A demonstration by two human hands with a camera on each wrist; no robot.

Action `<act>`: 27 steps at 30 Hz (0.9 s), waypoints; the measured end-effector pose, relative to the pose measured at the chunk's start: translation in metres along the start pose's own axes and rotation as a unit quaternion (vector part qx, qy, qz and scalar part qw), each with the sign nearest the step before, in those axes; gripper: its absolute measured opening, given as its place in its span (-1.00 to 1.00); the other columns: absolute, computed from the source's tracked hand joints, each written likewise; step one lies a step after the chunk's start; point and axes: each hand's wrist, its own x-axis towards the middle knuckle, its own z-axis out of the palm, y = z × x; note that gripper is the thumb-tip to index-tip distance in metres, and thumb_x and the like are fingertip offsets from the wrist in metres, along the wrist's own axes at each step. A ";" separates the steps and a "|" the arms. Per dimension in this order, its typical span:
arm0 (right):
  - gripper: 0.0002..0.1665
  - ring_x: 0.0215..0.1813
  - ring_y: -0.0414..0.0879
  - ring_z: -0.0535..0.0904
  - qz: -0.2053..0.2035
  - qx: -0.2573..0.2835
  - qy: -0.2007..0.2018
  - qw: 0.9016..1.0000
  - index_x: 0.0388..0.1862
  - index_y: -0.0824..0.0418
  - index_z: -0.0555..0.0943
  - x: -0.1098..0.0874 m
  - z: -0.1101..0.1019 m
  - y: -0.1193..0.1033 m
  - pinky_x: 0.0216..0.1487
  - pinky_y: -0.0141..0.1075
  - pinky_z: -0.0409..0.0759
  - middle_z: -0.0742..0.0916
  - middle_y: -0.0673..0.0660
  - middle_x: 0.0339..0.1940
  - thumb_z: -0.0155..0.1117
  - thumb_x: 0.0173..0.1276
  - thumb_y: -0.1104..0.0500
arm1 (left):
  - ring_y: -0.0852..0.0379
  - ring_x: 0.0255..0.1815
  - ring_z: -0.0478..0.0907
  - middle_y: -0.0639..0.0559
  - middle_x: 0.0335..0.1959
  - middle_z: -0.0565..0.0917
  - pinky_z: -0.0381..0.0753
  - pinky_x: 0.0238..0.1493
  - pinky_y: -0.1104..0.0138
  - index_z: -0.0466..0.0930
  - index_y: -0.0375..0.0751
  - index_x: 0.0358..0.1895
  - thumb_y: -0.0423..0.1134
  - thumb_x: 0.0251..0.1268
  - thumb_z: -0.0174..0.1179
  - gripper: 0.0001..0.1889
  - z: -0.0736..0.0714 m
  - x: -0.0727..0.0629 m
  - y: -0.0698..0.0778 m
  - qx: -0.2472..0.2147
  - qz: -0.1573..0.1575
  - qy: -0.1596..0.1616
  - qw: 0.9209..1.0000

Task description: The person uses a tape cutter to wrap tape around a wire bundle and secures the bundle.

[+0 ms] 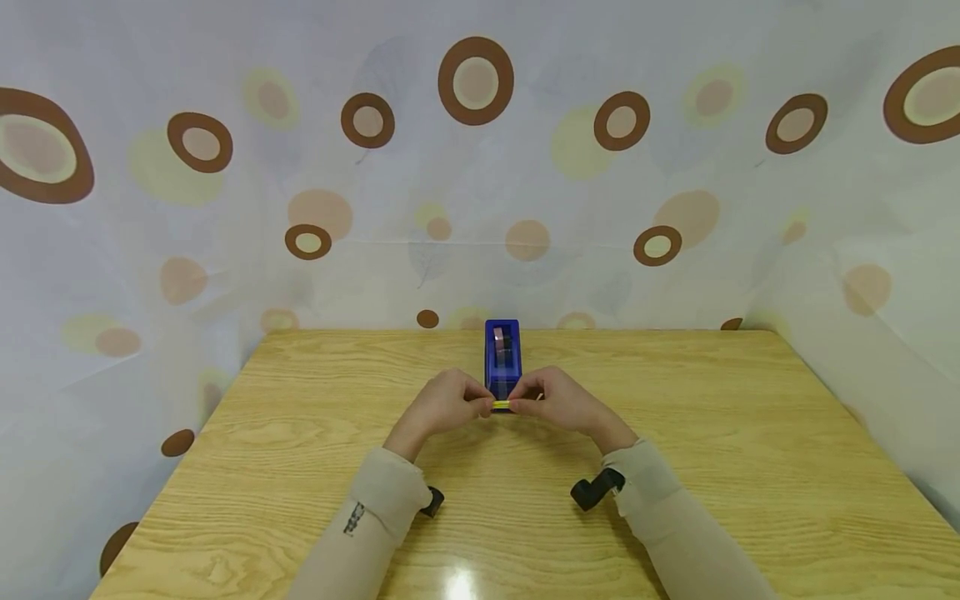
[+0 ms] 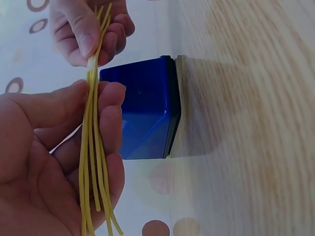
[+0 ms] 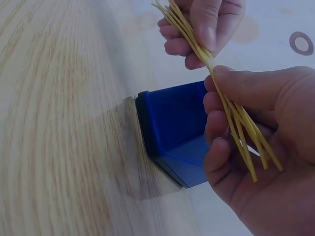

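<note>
Head view: left hand (image 1: pixel 447 402) and right hand (image 1: pixel 557 402) angle inward above the desk (image 1: pixel 315 417), fingers (image 1: pixel 482 407) of both pinching yellow strands (image 1: pixel 501 405) near the blue dispenser (image 1: pixel 492 367).

And there, up the forearm from the left hand (image 1: pixel 450 402), a small black print (image 1: pixel 354 518) is spotted on the left sleeve (image 1: pixel 336 567), close by the cuff (image 1: pixel 390 492)! A short, dark block is seen, but its characters are too small to be made out. No word, brand or number can be read.
</note>
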 end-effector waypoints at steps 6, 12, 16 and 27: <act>-0.87 -0.31 -0.03 0.55 0.012 -0.009 0.015 1.000 -0.25 0.27 0.73 -0.001 0.002 -0.006 -0.31 -0.25 0.52 0.73 0.12 -0.33 0.28 0.42 0.24 | 0.17 -0.57 0.44 0.03 -0.40 0.74 0.36 -0.50 0.34 0.77 -0.24 -0.40 -0.17 0.53 0.08 -0.64 0.000 0.000 -0.001 0.002 0.010 -0.011 1.000; -0.90 -0.28 -0.05 0.57 0.011 -0.007 0.025 1.000 -0.27 0.21 0.74 0.000 0.004 -0.004 -0.27 -0.21 0.54 0.72 0.05 -0.33 0.33 0.40 0.21 | 0.20 -0.55 0.47 -0.04 -0.44 0.74 0.37 -0.50 0.38 0.75 -0.28 -0.37 -0.21 0.52 0.09 -0.67 0.002 0.001 -0.003 0.003 0.018 -0.012 1.000; -0.90 -0.25 -0.06 0.59 0.020 -0.006 0.023 1.000 -0.26 0.17 0.74 -0.001 0.003 -0.006 -0.22 -0.18 0.57 0.72 0.03 -0.32 0.32 0.41 0.18 | 0.22 -0.60 0.37 0.00 -0.48 0.72 0.31 -0.53 0.38 0.75 -0.25 -0.39 -0.22 0.50 0.11 -0.69 0.002 0.002 -0.003 0.020 0.034 0.004 0.999; -0.62 -0.37 0.19 0.48 0.078 0.038 0.011 0.996 -0.29 0.39 0.65 0.000 0.001 -0.006 -0.29 -0.13 0.48 0.64 0.35 -0.37 0.10 0.56 0.10 | 0.23 -0.55 0.47 0.13 -0.47 0.71 0.41 -0.51 0.37 0.79 -0.15 -0.36 -0.21 0.46 0.18 -0.75 0.003 0.004 -0.004 0.045 0.043 0.039 0.997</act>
